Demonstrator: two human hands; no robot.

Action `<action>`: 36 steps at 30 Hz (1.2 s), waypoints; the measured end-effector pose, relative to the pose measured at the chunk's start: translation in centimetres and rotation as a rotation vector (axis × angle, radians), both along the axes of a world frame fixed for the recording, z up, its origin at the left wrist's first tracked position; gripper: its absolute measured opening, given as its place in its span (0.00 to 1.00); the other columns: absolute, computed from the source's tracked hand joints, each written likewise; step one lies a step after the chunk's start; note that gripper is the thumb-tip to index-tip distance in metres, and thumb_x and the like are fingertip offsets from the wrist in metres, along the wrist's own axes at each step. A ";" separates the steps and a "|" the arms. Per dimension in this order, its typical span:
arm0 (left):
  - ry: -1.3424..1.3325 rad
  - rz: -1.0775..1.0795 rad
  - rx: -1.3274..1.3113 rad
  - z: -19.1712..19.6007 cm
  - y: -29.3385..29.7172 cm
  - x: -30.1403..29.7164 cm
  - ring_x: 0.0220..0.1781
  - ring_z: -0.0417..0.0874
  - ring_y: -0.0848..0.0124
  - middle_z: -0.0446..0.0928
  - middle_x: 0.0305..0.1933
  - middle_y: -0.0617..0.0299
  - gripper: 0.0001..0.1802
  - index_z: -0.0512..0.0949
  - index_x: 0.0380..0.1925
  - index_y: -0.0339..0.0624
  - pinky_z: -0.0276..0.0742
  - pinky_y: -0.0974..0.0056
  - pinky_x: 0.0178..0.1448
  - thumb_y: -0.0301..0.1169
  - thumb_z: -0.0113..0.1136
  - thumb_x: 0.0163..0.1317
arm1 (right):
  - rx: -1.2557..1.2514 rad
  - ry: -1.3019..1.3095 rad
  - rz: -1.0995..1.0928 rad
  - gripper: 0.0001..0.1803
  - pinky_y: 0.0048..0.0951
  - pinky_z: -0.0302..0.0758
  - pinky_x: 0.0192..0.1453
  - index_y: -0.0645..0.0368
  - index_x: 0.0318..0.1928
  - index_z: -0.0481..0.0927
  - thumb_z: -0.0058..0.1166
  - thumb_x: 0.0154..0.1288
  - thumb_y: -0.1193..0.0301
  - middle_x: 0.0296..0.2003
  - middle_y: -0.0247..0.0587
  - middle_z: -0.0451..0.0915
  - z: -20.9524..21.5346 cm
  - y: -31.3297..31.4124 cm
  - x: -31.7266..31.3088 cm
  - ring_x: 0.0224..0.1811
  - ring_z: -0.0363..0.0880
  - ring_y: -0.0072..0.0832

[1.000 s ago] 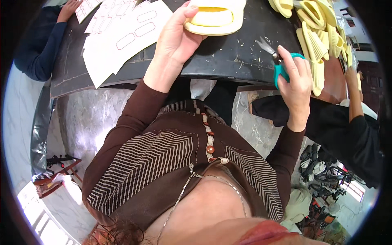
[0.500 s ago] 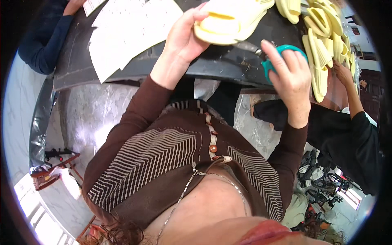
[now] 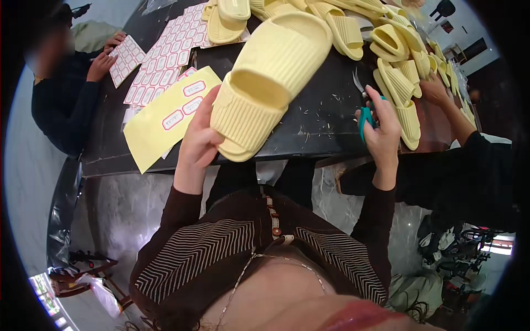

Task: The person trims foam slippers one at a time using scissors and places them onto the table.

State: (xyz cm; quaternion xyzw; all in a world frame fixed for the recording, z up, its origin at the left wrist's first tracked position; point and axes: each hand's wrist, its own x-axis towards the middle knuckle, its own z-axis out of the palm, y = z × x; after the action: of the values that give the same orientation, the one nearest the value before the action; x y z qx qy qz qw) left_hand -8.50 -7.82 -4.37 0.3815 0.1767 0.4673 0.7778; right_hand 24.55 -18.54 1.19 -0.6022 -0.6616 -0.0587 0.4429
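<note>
Your left hand (image 3: 200, 140) has a tight grip on the yellow slipper (image 3: 268, 83), tipped up over the desk (image 3: 326, 118). Your right hand (image 3: 382, 129) holds scissors (image 3: 365, 110) beside it. Next, I think, bring them together carefully.

Black table (image 3: 320, 118) with yellow slippers (image 3: 395, 83), sticker sheets (image 3: 165, 116)

On the desk (image 3: 326, 118) the held slipper (image 3: 265, 83) is at the centre, the sticker sheets (image 3: 165, 58) at 10 o'clock, the slipper pile (image 3: 386, 44) at 2 o'clock.
</note>
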 end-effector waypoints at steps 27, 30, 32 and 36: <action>0.224 -0.097 0.123 18.2 9.5 15.4 0.59 0.79 0.61 0.74 0.59 0.47 0.22 0.71 0.56 0.30 0.75 0.56 0.66 0.28 0.56 0.64 | -0.101 -0.187 -0.205 0.27 0.39 0.77 0.41 0.50 0.59 0.77 0.61 0.55 0.72 0.35 0.42 0.77 -7.4 2.8 1.6 0.39 0.79 0.41; 0.076 -0.198 0.209 20.8 17.7 24.0 0.51 0.83 0.56 0.80 0.48 0.49 0.19 0.72 0.51 0.29 0.79 0.54 0.59 0.30 0.57 0.64 | -0.089 -0.184 -0.173 0.27 0.39 0.76 0.41 0.50 0.58 0.77 0.60 0.55 0.72 0.35 0.42 0.77 -6.8 3.4 0.9 0.38 0.79 0.40; -0.160 -0.534 0.092 23.8 17.9 31.6 0.56 0.80 0.58 0.76 0.56 0.46 0.20 0.70 0.57 0.32 0.78 0.54 0.60 0.35 0.48 0.72 | -0.102 -0.175 -0.141 0.27 0.38 0.76 0.40 0.51 0.58 0.77 0.60 0.55 0.72 0.34 0.41 0.77 -7.1 3.8 1.0 0.37 0.79 0.40; 0.201 0.252 1.708 18.8 18.1 43.8 0.50 0.83 0.53 0.80 0.44 0.51 0.20 0.74 0.53 0.35 0.82 0.47 0.50 0.33 0.58 0.64 | -0.121 -0.128 -0.229 0.27 0.38 0.76 0.39 0.51 0.59 0.77 0.61 0.55 0.74 0.33 0.40 0.76 -7.5 1.6 2.8 0.35 0.78 0.39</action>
State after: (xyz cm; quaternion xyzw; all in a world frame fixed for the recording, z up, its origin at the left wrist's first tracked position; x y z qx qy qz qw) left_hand 35.30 10.27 14.41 0.8517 -0.1257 0.4866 0.1482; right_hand 27.39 -16.90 -6.35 -0.6944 -0.6178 -0.1071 0.3529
